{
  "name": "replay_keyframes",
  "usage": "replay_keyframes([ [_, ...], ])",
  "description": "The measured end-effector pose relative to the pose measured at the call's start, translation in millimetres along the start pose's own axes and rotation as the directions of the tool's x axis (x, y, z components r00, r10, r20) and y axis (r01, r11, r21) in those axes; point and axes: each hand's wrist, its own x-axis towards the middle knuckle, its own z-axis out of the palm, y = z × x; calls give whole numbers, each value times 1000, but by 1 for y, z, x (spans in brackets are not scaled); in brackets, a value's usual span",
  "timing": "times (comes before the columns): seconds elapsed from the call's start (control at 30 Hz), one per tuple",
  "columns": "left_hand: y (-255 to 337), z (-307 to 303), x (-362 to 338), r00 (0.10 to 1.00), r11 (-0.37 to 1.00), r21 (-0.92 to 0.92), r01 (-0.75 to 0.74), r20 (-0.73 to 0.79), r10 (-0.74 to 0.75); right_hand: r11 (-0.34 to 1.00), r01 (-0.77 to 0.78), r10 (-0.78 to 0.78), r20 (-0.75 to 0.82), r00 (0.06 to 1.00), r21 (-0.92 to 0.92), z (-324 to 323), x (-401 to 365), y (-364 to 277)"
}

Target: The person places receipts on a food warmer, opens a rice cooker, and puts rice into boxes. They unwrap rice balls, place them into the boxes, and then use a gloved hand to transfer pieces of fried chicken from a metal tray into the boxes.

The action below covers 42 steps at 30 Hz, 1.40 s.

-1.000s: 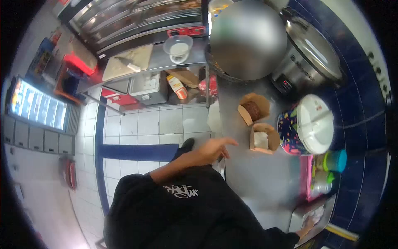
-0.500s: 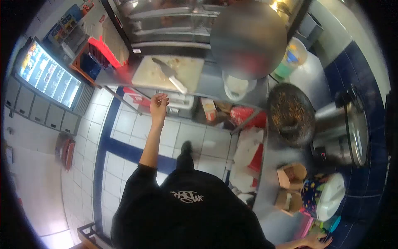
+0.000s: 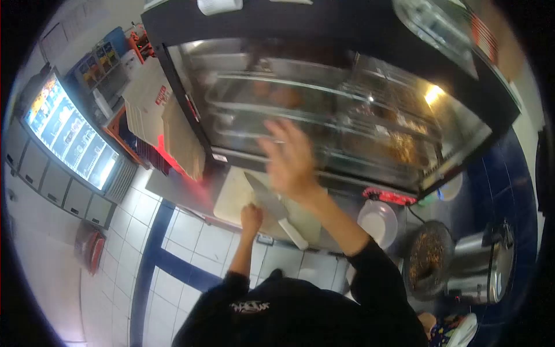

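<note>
My right hand is raised in front of the glass display cabinet, fingers apart and a little blurred, holding nothing. Lower and to the left, my left hand is closed at the edge of the white cutting board; what it holds, if anything, is too small to make out. A large knife with a white handle lies on the board between my two hands, its blade pointing up and left.
Stacked flat cardboard leans left of the cabinet. To the right are a white bowl, a dark pan with food bits and a steel cooker. A lit fridge stands far left.
My right hand has come from the lower right corner up to the cabinet. My left hand, loosely open before, is now closed by the board. The view has shifted, and the dark round shape is gone.
</note>
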Motion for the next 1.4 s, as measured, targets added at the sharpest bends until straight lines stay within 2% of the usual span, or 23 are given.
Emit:
replay_keyframes([
  [0.1, 12, -8, -4, 996, 991, -134, -21, -83, 10, 952, 284, -250, 250, 935, -110, 109, 45, 13],
  [0.13, 17, -12, -5, 995, 991, -135, -21, -98, 7, 949, 296, -264, 244, 933, -105, 131, 48, 29],
  [0.2, 24, -25, -1, 995, 963, -270, -13, -100, -15, 732, 468, -279, 409, 869, -495, 166, 56, 54],
  [0.23, 24, -33, 7, 994, 963, -267, -14, -107, -15, 733, 468, -284, 404, 870, -494, 172, 56, 61],
  [0.3, 24, -43, 7, 984, 687, -711, 152, 47, -169, 569, 555, -310, 467, 828, -606, 166, 46, 73],
  [0.33, 44, -75, 8, 972, 659, -715, 233, 171, -158, 569, 551, -312, 459, 832, -611, 158, 44, 76],
  [0.37, 50, -89, 7, 971, 657, -715, 237, 167, -169, 584, 550, -300, 470, 830, -598, 152, 39, 82],
  [0.43, 57, -107, 5, 960, 438, -857, 270, 205, -190, 598, 537, -283, 469, 836, -595, 130, 32, 91],
  [0.47, 61, -118, 2, 959, 435, -859, 269, 198, -202, 601, 524, -274, 460, 844, -603, 114, 27, 94],
  [0.53, 70, -138, -7, 941, 319, -900, 296, 219, -258, 708, 468, -213, 471, 856, -529, 88, 12, 110],
  [0.67, 95, -181, -18, 951, 325, -928, 184, 84, -297, 741, 316, -54, 416, 908, -592, 31, -19, 120],
  [0.77, 108, -203, -22, 966, 400, -909, 115, 8, -260, 662, 251, 48, 375, 926, -706, -5, -21, 93],
  [0.83, 114, -207, -21, 979, 392, -919, -34, -109, -171, 560, 170, 273, 374, 886, -811, -27, -19, 73],
  [0.87, 120, -210, -20, 980, 392, -919, -38, -112, -166, 557, 167, 273, 369, 888, -813, -35, -18, 63],
  [0.93, 136, -212, -15, 994, 315, -948, -34, -63, -85, 821, -124, 337, 296, 894, -558, -44, -20, 41],
  [1.0, 153, -202, -10, 999, 266, -963, -46, -51, -13, 939, -334, 341, 334, 879, -81, -39, -28, 15],
  [1.1, 170, -188, -3, 989, 254, -967, -15, 22, 143, 957, -258, 197, 352, 915, 133, -26, -29, -27],
  [1.17, 174, -165, -5, 959, 26, -999, -36, -27, 281, 958, -234, 178, 292, 940, 167, -9, -35, -22],
  [1.23, 184, -152, -2, 957, 39, -999, -22, -10, 288, 919, -327, 281, 214, 936, 223, 8, -43, -4],
  [1.3, 187, -143, 9, 983, -53, -999, 7, -3, 181, 923, -299, 265, 162, 951, 243, 15, -38, 11],
  [1.33, 190, -141, 10, 998, -27, -998, 65, 64, 13, 927, -236, 203, 139, 969, 291, 18, -34, 15],
  [1.37, 185, -136, 17, 998, -17, -998, 65, 64, 12, 924, -178, 149, 111, 983, 338, 23, -32, 18],
  [1.4, 176, -129, 26, 998, 199, -979, -55, -50, 27, 928, -172, 145, 105, 984, 330, 29, -37, 18],
])
